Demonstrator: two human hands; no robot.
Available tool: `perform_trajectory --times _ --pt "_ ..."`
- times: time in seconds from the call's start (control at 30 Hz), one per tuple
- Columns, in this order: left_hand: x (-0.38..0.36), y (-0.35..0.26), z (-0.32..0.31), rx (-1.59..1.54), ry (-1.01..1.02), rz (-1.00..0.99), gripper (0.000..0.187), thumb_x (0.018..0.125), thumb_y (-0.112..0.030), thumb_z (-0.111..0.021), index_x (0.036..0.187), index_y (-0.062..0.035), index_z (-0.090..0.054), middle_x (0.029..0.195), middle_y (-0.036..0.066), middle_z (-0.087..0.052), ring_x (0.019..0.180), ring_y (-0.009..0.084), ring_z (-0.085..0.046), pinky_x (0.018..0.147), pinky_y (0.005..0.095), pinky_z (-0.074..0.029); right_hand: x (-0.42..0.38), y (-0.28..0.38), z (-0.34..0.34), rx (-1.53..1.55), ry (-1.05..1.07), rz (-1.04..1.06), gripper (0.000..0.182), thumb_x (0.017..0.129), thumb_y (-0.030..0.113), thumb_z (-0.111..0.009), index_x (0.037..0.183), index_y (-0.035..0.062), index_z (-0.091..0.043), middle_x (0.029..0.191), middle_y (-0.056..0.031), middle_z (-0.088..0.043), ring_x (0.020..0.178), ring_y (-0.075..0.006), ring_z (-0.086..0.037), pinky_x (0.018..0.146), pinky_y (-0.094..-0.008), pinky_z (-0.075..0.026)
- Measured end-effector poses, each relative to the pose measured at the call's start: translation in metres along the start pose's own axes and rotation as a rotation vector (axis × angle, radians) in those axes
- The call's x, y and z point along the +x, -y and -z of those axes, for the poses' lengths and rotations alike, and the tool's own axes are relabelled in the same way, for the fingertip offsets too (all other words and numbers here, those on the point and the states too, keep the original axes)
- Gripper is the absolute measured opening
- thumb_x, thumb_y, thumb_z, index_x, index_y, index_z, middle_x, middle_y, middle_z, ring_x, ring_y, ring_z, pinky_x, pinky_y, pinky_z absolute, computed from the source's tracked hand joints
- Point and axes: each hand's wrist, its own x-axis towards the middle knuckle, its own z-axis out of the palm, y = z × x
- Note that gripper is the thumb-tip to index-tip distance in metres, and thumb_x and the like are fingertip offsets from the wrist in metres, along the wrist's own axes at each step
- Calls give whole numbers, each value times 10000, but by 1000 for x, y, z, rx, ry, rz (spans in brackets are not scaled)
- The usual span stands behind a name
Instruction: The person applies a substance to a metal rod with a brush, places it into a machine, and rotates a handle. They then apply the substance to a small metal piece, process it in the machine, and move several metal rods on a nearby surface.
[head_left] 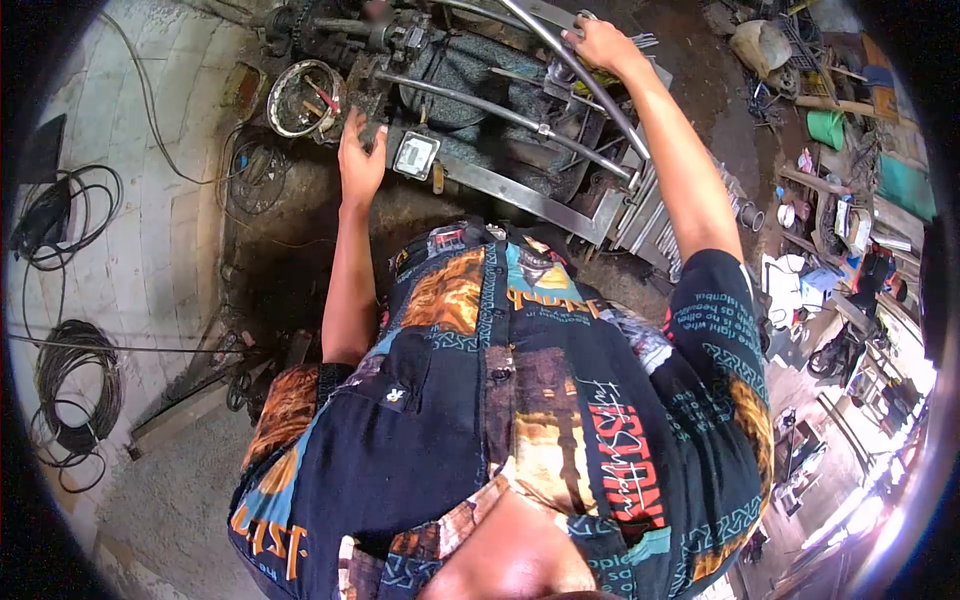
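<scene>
My left hand (362,160) is raised beside the front of a greasy metal machine (585,215), its thumb apart from the fingers and nothing held in it. Just to its right a white-framed meter box (415,156) is fixed at the machine's front. A round pan (305,98) with a red-handled tool in it lies to the upper left of that hand. Over the machine's far right side, my right hand (606,48) has its fingers curled at a small shiny metal part (587,16), whose kind I cannot make out. A long metal bar (575,65) slants past the right wrist.
A thinner rod (470,103) spans the machine. Several metal bars (650,225) are stacked at its right end. Coiled black cable (80,385) hangs along the left wall. Farther right are a green bucket (826,128) and cluttered shelves of wood and scrap.
</scene>
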Motion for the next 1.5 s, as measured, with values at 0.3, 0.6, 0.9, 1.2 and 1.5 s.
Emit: perform_trajectory --times 0.3,0.6,0.9,1.2,1.5 --pt "21 -28 -32 29 118 -117 588 891 -201 -679 1372 44 -446 1224 250 -605 1129 354 -602 962 415 -468 -40 -35 -17 431 109 -66 688 812 594 -666 1203 27 -653 1129 -222 -678 1068 -323 -650 983 -408 -467" --pt "110 -99 -95 -33 524 -193 656 941 -427 -589 1369 53 -460 1199 241 -640 1126 320 -632 962 397 -482 -130 -46 -61 959 317 -281 371 890 398 -711 781 97 -523 590 58 -473 464 -52 -443 402 -227 -347" --pt "220 -147 -226 -121 698 154 450 982 -377 -567 1074 63 -558 897 134 -606 747 205 -577 636 382 -505 -157 23 -87 1615 325 -431 334 915 279 -694 784 148 -417 582 70 -377 456 -46 -347 389 -225 -257" --pt "211 -152 -287 -284 280 -6 408 986 -325 -556 844 58 -570 663 133 -584 545 240 -584 496 404 -486 -166 82 -102 1757 165 -607 260 930 187 -665 797 97 -461 524 58 -386 391 -61 -342 344 -258 -230" --pt "214 -162 -286 -188 469 169 574 969 -442 -540 1003 130 -567 765 220 -636 614 329 -659 528 419 -540 -155 137 -92 1316 -123 -661 346 890 254 -676 672 -4 -599 503 -14 -498 464 -115 -468 456 -354 -362"
